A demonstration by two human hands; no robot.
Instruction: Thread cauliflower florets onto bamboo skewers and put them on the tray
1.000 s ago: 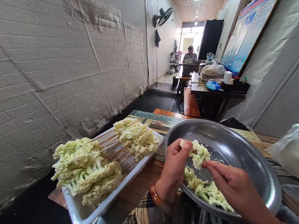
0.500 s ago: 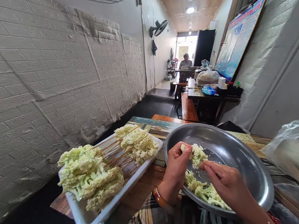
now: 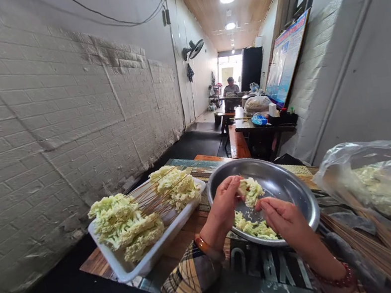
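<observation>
Over a wide metal basin (image 3: 296, 184), my left hand (image 3: 224, 204) pinches a pale cauliflower floret (image 3: 252, 191) between thumb and fingers. My right hand (image 3: 281, 217) is closed just right of the floret, its fingertips at the floret's lower edge; whatever they grip is hidden. More cauliflower pieces (image 3: 255, 229) and small crumbs lie in the basin, partly behind my hands. To the left, a white tray (image 3: 151, 260) holds skewered cauliflower (image 3: 126, 224) heaped at its near left end and another skewered bunch (image 3: 175, 185) at its far end, thin sticks running between them.
On the right, a clear plastic bag (image 3: 384, 184) contains more cauliflower, with a bundle of thin wooden sticks (image 3: 375, 246) beside it. Behind the basin stand a bench (image 3: 238, 141) and another table (image 3: 252, 124) with bags. A person (image 3: 231, 87) sits far back. A brick-patterned wall (image 3: 59, 105) runs along the left.
The camera view has shifted and levelled, so the basin and bag appear further left. Both hands stay over the basin with the floret, the right fingertips still close to it.
</observation>
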